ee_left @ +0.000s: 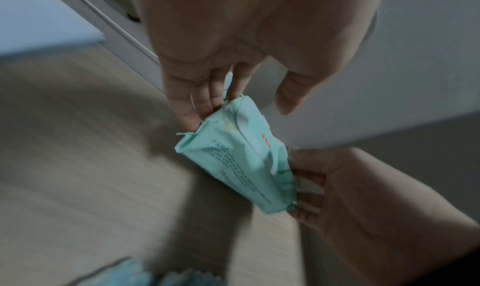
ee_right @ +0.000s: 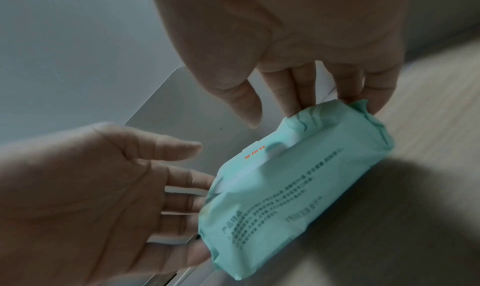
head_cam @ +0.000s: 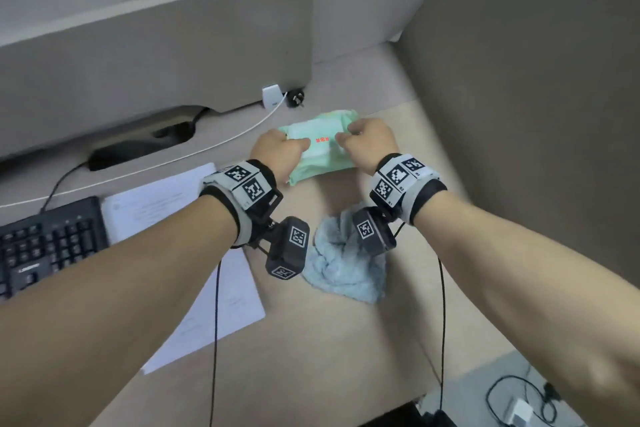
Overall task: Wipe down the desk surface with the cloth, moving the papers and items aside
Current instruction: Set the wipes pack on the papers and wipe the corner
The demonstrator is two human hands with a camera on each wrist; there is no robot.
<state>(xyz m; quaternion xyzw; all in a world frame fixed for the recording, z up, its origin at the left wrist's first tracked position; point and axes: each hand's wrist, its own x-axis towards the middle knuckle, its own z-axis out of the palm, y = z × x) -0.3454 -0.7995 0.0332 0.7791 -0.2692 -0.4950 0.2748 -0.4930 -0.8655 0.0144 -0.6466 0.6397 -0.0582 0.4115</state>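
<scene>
A mint-green pack of wet wipes (head_cam: 322,146) sits at the far part of the desk (head_cam: 329,357), held between both hands. My left hand (head_cam: 277,152) presses straight fingers against the pack's left end (ee_left: 233,163), thumb apart. My right hand (head_cam: 363,139) presses its fingers (ee_right: 306,97) against the right end of the pack (ee_right: 291,187), thumb also off it. A crumpled light-blue cloth (head_cam: 346,270) lies loose on the desk under my wrists. White papers (head_cam: 166,204) lie to the left.
A black keyboard (head_cam: 52,246) sits at the far left beside the papers. A white charger (head_cam: 271,95) and a black plug (head_cam: 296,98) lie by the grey partition (head_cam: 156,62) behind the pack. The desk ends at the lower right, above a floor with cables (head_cam: 519,402).
</scene>
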